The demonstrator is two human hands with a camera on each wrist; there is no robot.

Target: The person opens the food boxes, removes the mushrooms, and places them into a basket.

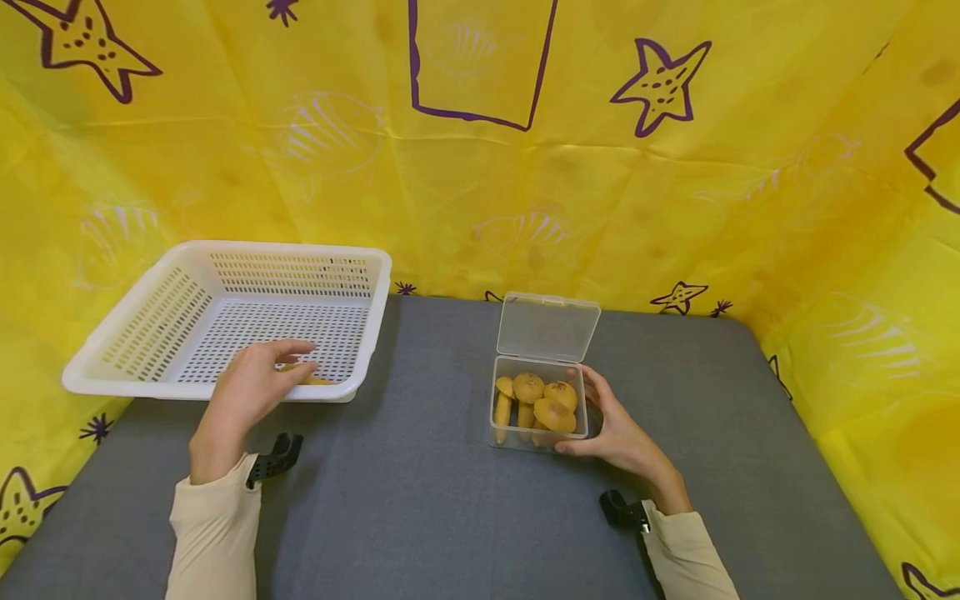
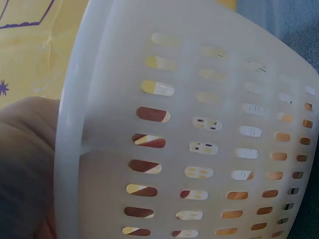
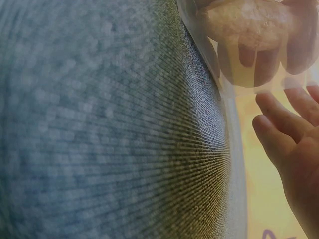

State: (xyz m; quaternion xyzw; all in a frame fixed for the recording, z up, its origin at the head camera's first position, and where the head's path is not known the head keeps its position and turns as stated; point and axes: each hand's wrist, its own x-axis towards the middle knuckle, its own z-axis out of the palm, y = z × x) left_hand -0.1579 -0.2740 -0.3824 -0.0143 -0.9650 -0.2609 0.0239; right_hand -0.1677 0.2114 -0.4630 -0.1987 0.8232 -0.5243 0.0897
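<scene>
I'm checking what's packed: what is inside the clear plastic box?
Inside the clear plastic box are at least four tan mushrooms, with rounded caps and some stems showing. They hide parts of the bottom, so whether anything else lies beneath cannot be told.

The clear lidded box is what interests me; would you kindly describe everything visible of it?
The clear box looks like stiff plastic and is squarish. It stands upright on the grey tabletop, its attached lid raised and tilted back. Several tan mushroom-shaped pieces lie inside. The right hand holds its right side, thumb by the near right corner.
</scene>
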